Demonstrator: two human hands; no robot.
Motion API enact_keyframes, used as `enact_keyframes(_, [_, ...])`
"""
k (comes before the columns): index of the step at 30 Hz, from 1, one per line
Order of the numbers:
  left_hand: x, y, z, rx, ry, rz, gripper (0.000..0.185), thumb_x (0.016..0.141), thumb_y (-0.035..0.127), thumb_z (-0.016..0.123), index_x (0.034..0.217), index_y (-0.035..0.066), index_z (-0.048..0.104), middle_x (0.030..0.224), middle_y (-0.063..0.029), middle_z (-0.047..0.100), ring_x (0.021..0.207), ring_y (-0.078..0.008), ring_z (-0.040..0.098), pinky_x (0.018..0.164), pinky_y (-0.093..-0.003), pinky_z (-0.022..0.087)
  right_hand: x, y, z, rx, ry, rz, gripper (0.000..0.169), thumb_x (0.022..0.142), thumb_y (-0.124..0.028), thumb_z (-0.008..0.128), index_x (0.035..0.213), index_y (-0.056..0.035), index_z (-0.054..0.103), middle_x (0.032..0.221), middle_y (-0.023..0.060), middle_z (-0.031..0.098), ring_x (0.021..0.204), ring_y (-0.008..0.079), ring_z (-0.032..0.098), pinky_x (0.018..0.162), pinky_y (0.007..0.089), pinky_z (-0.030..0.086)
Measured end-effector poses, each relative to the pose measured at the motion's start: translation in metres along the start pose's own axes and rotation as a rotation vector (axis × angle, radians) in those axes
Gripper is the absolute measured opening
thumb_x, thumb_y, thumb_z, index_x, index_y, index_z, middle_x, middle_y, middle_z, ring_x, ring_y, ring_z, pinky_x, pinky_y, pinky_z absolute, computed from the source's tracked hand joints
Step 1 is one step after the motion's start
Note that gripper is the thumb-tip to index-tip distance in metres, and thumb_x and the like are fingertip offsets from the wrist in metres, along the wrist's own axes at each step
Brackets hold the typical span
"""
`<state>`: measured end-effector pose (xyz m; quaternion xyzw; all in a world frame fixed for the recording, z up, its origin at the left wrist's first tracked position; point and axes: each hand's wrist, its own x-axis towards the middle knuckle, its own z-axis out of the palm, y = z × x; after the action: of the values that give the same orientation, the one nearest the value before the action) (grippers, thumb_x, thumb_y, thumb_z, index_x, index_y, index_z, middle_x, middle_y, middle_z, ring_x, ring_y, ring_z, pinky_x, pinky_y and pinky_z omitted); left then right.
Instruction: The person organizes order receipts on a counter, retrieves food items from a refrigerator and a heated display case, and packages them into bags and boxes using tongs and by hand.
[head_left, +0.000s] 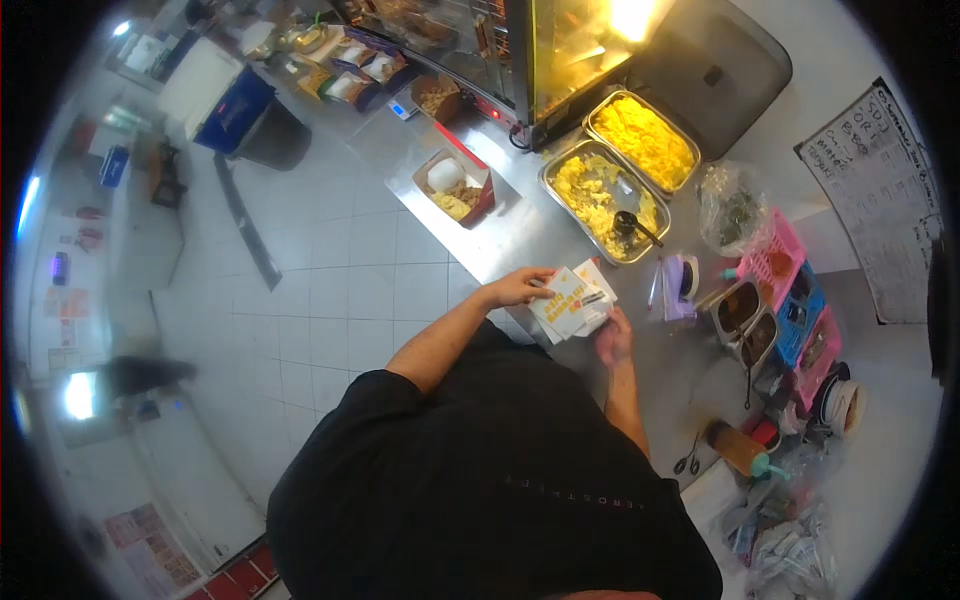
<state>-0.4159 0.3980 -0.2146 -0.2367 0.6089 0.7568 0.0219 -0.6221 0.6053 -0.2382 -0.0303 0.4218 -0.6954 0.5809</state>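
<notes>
My left hand (523, 288) grips a white printed paperboard piece (568, 300), probably a folded food carton, by its upper left edge. On its lower right side my right hand (616, 339) holds the same carton with the fingertips. The carton bears yellow writing, and a white flap stands out at its upper right. Both hands are over the near edge of the steel counter (517, 221). Farther along this counter sits an open red and white food box (486, 196) with a rice mound (445, 175), scrambled egg (452, 205) and chopped brown food (463, 193).
Two steel trays of scrambled egg (641, 139) stand beyond my hands; a black ladle (637, 227) rests in the nearer. A lit glass display warmer (577, 60) is behind. At right are sauce pans (739, 315), plastic baskets (799, 315), scissors (688, 459) and a squeeze bottle (739, 448).
</notes>
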Motion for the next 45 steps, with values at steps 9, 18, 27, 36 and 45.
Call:
enact_keyframes(9, [-0.025, 0.013, -0.001, -0.109, -0.017, 0.106, 0.062, 0.086, 0.017, 0.070, 0.143, 0.007, 0.047, 0.125, -0.0119, 0.062, 0.106, -0.0194, 0.062, 0.088, -0.0330, 0.050, 0.015, 0.008, -0.012, -0.413, -0.049, 0.027, 0.038, 0.096, -0.022, 0.056, 0.125, 0.0037, 0.055, 0.122, 0.0127, 0.062, 0.113, 0.0241, 0.058, 0.102, 0.0399, 0.041])
enact_keyframes(18, [-0.037, 0.013, -0.008, -0.123, -0.067, 0.000, 0.060, 0.086, 0.019, 0.069, 0.140, 0.002, 0.048, 0.121, -0.0138, 0.064, 0.109, -0.0202, 0.061, 0.093, -0.0354, 0.048, 0.013, -0.011, 0.025, -0.038, 0.036, 0.162, 0.036, 0.091, -0.023, 0.060, 0.115, 0.0044, 0.059, 0.106, 0.0151, 0.068, 0.097, 0.0261, 0.067, 0.089, 0.0412, 0.053])
enact_keyframes(27, [-0.037, 0.003, -0.041, -0.475, -0.117, -0.223, 0.047, 0.095, 0.025, 0.057, 0.131, -0.004, 0.052, 0.126, -0.0115, 0.061, 0.113, -0.0211, 0.060, 0.100, -0.0432, 0.046, 0.029, -0.048, 0.004, -0.519, 0.032, 0.179, 0.022, 0.088, -0.020, 0.065, 0.096, 0.0010, 0.067, 0.094, 0.0129, 0.070, 0.081, 0.0200, 0.070, 0.071, 0.0333, 0.057])
enact_keyframes(36, [-0.040, -0.045, -0.077, -0.766, 0.539, -0.067, 0.054, 0.095, 0.029, 0.061, 0.139, 0.003, 0.044, 0.131, -0.0099, 0.057, 0.119, -0.0267, 0.056, 0.103, -0.0452, 0.043, -0.004, -0.070, -0.053, -0.348, 0.368, -0.136, 0.031, 0.094, -0.029, 0.063, 0.112, -0.0039, 0.065, 0.099, 0.0068, 0.070, 0.085, 0.0187, 0.067, 0.077, 0.0348, 0.051])
enact_keyframes(45, [0.032, -0.059, -0.083, -0.911, 1.394, -0.268, 0.087, 0.084, 0.030, 0.073, 0.148, 0.002, 0.022, 0.143, -0.0193, 0.043, 0.124, -0.0341, 0.050, 0.096, -0.0506, 0.044, -0.018, -0.044, -0.047, -0.359, 0.527, -0.188, 0.032, 0.095, -0.026, 0.063, 0.116, -0.0032, 0.063, 0.107, 0.0070, 0.067, 0.095, 0.0195, 0.065, 0.082, 0.0324, 0.052])
